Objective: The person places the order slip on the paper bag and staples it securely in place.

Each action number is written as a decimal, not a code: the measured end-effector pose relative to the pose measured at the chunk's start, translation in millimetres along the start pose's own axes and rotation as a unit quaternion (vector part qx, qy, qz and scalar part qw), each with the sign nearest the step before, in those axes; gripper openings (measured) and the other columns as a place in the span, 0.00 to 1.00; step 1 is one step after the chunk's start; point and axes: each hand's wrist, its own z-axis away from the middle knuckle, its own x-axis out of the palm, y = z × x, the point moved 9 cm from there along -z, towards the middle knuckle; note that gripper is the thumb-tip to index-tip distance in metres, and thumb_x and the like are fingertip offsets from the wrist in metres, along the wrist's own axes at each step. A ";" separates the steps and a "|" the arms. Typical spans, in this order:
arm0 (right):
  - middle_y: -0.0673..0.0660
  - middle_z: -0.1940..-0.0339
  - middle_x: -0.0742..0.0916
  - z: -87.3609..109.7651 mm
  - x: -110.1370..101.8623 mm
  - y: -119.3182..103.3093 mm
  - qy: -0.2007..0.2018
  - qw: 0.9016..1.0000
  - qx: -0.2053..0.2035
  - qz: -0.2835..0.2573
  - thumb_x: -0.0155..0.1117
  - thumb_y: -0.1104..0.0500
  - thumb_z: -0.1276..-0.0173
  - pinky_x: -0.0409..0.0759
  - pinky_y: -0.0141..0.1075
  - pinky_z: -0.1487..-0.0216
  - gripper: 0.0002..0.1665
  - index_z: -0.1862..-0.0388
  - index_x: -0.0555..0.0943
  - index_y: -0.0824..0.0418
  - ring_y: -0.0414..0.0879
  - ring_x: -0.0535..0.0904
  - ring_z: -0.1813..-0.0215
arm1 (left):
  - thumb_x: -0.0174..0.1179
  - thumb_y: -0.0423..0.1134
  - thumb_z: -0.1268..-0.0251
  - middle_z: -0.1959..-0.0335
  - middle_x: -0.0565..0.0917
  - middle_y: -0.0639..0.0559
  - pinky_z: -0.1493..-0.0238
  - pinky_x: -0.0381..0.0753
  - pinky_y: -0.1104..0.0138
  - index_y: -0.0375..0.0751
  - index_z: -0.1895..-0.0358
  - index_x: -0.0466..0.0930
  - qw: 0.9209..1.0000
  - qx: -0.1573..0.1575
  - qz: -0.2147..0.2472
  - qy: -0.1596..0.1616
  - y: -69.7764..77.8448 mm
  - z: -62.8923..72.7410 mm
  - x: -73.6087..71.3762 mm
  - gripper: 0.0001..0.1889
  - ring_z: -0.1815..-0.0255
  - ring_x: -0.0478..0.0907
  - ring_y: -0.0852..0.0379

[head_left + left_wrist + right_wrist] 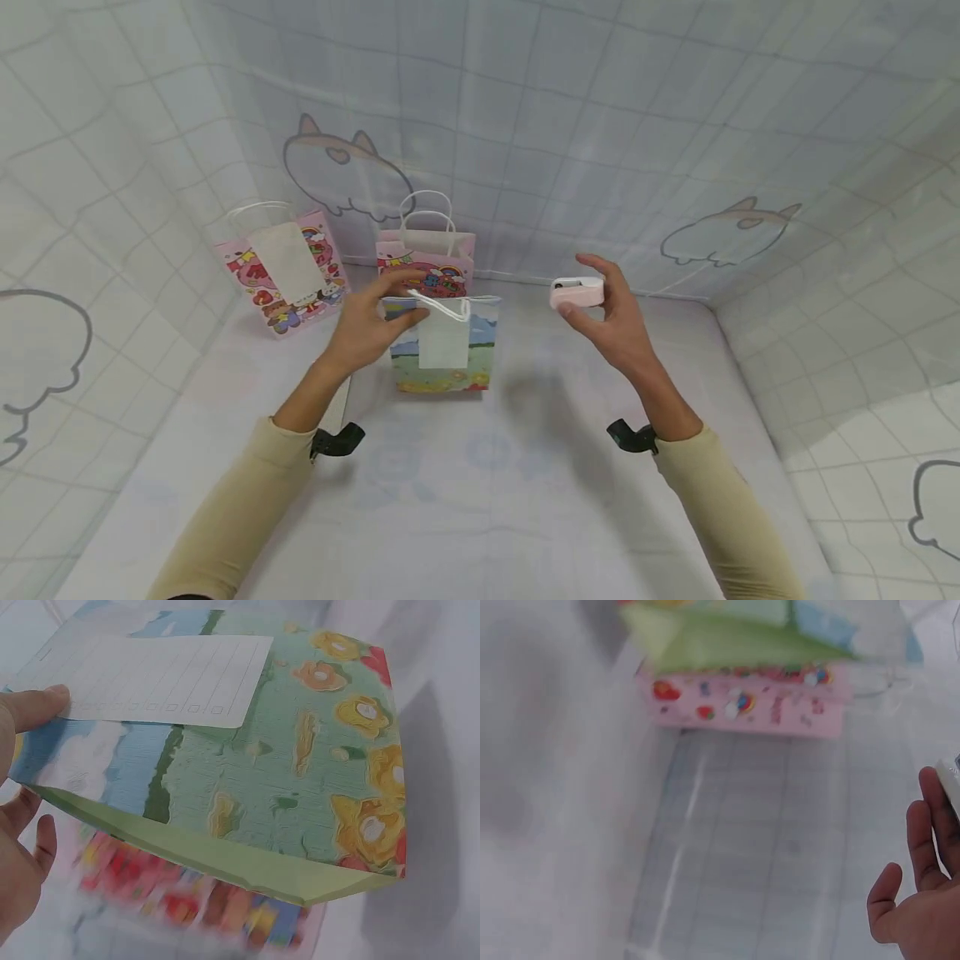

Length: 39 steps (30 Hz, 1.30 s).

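My left hand (366, 325) grips the upper left edge of a paper gift bag (482, 346) printed with sky, meadow and flowers. A blank white label (444, 346) is on the bag's front, and its white cord handle (442, 308) hangs over the top. In the left wrist view, the thumb (45, 707) presses the printed face while fingers lie at its side edge. Apart from the bag, to the right, my right hand (624, 321) holds a small pink-and-white object (577, 294) between thumb and fingers. Its exact kind is unclear; the right wrist view catches only its edge.
A pink cartoon gift bag (431, 265) stands behind the held bag, near the back wall. Another pink bag (330, 283) with a white label leans at the left. Grid-patterned cloth walls (525, 150) enclose the white table surface (495, 500).
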 end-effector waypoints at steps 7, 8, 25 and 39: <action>0.55 0.49 0.85 16.4 -13.2 42.1 -0.014 0.994 0.037 0.098 0.67 0.47 0.29 0.69 0.50 0.47 0.26 0.35 0.78 0.54 0.47 0.77 0.46 | 0.76 0.28 0.48 0.56 0.86 0.57 0.64 0.65 0.71 0.49 0.37 0.81 0.991 -0.047 -0.053 0.117 -22.8 22.9 -87.9 0.32 0.60 0.76 0.70; 0.54 0.50 0.86 19.3 -13.6 49.9 -0.021 0.993 0.048 0.106 0.67 0.46 0.29 0.71 0.50 0.49 0.27 0.36 0.79 0.53 0.47 0.78 0.48 | 0.76 0.27 0.49 0.58 0.85 0.62 0.68 0.63 0.71 0.49 0.38 0.81 0.988 -0.053 -0.061 0.134 -25.2 25.6 -99.2 0.31 0.64 0.73 0.71; 0.56 0.43 0.81 71.0 10.8 156.5 -0.144 0.960 0.205 0.122 0.69 0.37 0.34 0.81 0.45 0.53 0.29 0.41 0.82 0.51 0.54 0.82 0.45 | 0.74 0.28 0.46 0.58 0.82 0.76 0.49 0.68 0.75 0.49 0.37 0.82 0.939 -0.177 -0.096 0.277 -75.4 96.1 -209.9 0.30 0.55 0.78 0.73; 0.59 0.46 0.83 83.8 21.8 178.9 -0.164 0.948 0.247 0.112 0.71 0.41 0.34 0.80 0.44 0.52 0.36 0.33 0.74 0.54 0.53 0.80 0.45 | 0.73 0.28 0.46 0.58 0.78 0.79 0.53 0.65 0.76 0.50 0.40 0.84 0.913 -0.217 -0.129 0.321 -64.1 119.8 -228.8 0.28 0.57 0.74 0.78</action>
